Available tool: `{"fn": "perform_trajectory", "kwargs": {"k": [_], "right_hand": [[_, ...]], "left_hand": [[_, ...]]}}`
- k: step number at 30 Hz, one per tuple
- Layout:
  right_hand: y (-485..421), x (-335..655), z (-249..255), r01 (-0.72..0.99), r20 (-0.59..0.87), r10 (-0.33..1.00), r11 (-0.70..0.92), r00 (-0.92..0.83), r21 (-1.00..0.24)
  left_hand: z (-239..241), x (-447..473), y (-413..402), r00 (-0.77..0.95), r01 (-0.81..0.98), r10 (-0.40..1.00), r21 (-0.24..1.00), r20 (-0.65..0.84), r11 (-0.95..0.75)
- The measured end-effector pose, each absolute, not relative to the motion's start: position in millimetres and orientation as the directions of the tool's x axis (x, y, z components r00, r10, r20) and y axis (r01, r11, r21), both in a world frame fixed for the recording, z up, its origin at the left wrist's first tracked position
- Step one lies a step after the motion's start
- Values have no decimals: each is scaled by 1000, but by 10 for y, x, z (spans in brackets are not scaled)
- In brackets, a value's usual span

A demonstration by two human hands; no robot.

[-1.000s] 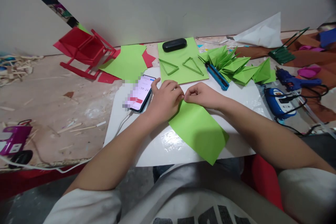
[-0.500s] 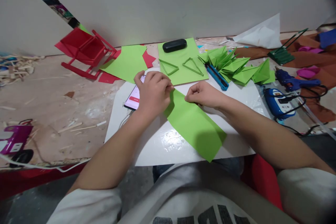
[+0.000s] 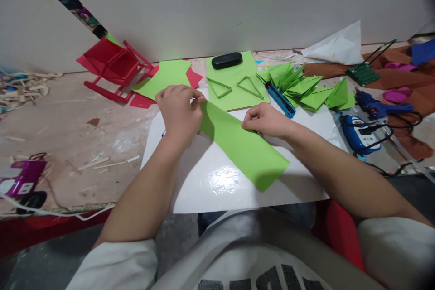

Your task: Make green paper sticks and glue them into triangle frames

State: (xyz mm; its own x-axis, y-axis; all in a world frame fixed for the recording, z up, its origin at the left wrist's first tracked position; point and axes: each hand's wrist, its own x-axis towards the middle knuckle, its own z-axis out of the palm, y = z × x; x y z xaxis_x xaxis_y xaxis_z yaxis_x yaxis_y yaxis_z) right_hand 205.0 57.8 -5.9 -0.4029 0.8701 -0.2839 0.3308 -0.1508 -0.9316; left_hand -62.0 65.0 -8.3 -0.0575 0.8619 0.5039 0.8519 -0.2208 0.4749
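A long strip of green paper (image 3: 238, 140) slants over the white board (image 3: 204, 195) in front of me. My left hand (image 3: 180, 111) is closed, pinching the strip's upper left end between thumb and fingers. Along the upper long edge, my right hand (image 3: 267, 120) also pinches the strip. Its lower right end hangs free, casting a shadow on the board. The phone beneath my left hand is almost wholly hidden. Just beyond the hands lies a green sheet (image 3: 217, 69) with two thin green triangle frames (image 3: 249, 87) and a black case (image 3: 226, 60) on it.
A blue box cutter (image 3: 280, 99) lies beside folded green paper pieces (image 3: 306, 88). At right are a blue glue gun (image 3: 380, 106) and a blue power socket (image 3: 362, 133) with cables. A small red chair model (image 3: 113, 68) stands at left, near wood scraps (image 3: 27, 90).
My left hand has moved left and slightly up, drawing the green strip's end with it and covering the phone. The right hand has barely moved; the strip's lower end has risen.
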Motion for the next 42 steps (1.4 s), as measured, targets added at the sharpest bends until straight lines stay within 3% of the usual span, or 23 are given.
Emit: {"fn": "perform_trajectory", "kwargs": {"k": [9,14,18,22,25,29,38,42], "right_hand": [[697,2157,-126,428,-269,866,-72,-421,-901],[774,2151,-105,288,-175,950,-97,-260,-953],[880,2199,-112,102,-34,994,-23,-105,-994],[929,2228,-149,23,10,998,12,-56,-1000],[907,2205,-166,59,17,999,19,-30,-998],[856,2161,-170,117,29,1000,28,7,-993],[772,2106,-220,49,72,996,74,-55,-996],[725,2105,-225,231,130,991,131,-20,-964]], "left_hand": [[11,-792,731,-229,778,804,599,549,-188],[-75,-752,776,-364,589,709,739,604,-327],[-299,-503,713,-341,243,847,908,408,-340],[-425,-237,515,-82,-92,997,996,-3,-5],[-429,-125,377,129,-90,978,980,-164,176],[-424,-91,306,224,8,971,996,-85,86],[-520,-51,312,48,103,981,976,189,-193],[-542,-27,293,45,98,977,973,206,-210]]}}
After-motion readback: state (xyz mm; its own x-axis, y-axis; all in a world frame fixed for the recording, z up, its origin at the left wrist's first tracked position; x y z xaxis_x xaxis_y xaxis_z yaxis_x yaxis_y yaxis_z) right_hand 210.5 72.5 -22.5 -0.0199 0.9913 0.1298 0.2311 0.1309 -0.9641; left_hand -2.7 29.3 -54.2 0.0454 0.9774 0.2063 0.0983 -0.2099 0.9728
